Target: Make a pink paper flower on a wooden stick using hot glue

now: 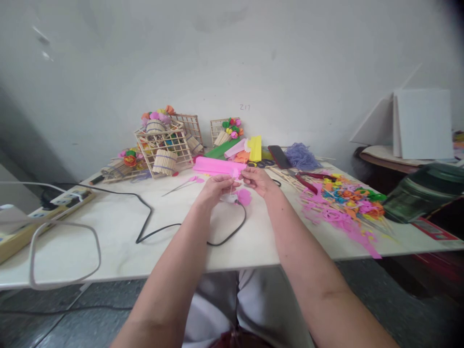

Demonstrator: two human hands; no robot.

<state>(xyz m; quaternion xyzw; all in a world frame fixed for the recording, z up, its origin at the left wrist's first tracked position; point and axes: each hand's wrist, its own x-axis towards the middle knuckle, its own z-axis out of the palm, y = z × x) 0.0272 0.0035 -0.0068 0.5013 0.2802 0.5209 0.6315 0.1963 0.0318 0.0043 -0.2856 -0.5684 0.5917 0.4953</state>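
Pale grey wall (232, 58) filled the whole upper frame, and beneath it stretched the white table (119, 227), running across the middle from edge to edge. Over at the right edge, a dark green container (424, 193) leaned in, with white boards (426, 125) propped up above it. Upper left of centre stood a lattice frame (165, 145) of thin sticks, crowded by slat bundles and paper flowers. Right of centre, a colourful heap of paper scraps (348, 205) spread wide, red-handled pliers (308, 184) at its near-centre edge. And then the middle of the frame, where all the work was! Left hand (217, 188) and right hand (259, 180) met just in front of a pink paper roll (213, 165), fingers pinched closed on both sides. Between those fingertips, dead centre, sat a small pink piece (235, 173), lifted off the tabletop, gripped from left and right. Just below it lay a larger pink scrap (244, 196), beside a white object (228, 198) partly hidden by the left hand. By the look of it, the step in hand was fine shaping or joining of that piece; whether a stem ran through it was too small to tell. What the next move called for, surely, was a light, steady pinch, one hand anchoring while the other adjusted, without tearing the thin sheet.
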